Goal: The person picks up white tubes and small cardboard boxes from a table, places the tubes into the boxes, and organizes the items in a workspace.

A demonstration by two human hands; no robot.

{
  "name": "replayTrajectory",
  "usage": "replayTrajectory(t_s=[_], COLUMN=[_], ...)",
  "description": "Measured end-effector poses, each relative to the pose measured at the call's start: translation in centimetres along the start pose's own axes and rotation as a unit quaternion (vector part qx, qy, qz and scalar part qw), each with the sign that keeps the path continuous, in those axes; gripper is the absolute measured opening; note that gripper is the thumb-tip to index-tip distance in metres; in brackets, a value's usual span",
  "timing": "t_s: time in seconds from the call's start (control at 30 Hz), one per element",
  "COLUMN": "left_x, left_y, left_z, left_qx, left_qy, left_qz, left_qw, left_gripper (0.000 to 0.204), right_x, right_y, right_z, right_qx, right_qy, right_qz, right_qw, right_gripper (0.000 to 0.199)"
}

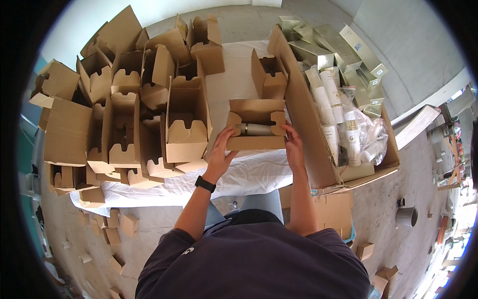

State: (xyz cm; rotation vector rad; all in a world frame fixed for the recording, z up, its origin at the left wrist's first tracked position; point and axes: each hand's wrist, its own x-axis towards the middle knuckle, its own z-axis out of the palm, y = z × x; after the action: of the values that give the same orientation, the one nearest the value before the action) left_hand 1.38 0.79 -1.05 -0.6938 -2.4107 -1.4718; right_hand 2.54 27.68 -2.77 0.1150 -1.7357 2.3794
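A small open cardboard box (256, 143) rests in front of me on the white-covered table. Inside it lies a pale cylindrical bottle (258, 129) with a gold band, on its side. The fingers of my left hand (219, 155) grip the box's left end, and a dark band circles that wrist. At the right end my right hand (294, 148) holds the same box, fingers bent over its corner. Just behind stands another open cardboard box (273, 85).
Many open cardboard boxes (186, 133) crowd the table's left side. On the right, a large carton (311, 132) holds white bottles (352, 137) and gold boxes (343, 47). White cloth (238, 174) covers the table. Small cartons (130, 225) lie on the floor.
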Motion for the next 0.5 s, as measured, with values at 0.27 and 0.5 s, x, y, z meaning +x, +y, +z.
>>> replayTrajectory(t_s=[0.27,0.5], left_x=[1.5,2.1], left_y=[-0.5,-0.7], left_z=[1.6,2.7], left_qx=[-0.15,-0.21], left_qy=[0.121,0.176], left_qz=[-0.181,-0.157], left_qw=[0.964,0.949], left_gripper=[0.034,0.043], right_x=[0.1,0.6], right_y=[-0.3,1.4], right_z=[1.5,1.9], right_qx=[-0.103,-0.143], right_qy=[0.103,0.152], right_qz=[-0.01,-0.029], right_qw=[0.989,0.977], right_gripper=[0.025,0.041])
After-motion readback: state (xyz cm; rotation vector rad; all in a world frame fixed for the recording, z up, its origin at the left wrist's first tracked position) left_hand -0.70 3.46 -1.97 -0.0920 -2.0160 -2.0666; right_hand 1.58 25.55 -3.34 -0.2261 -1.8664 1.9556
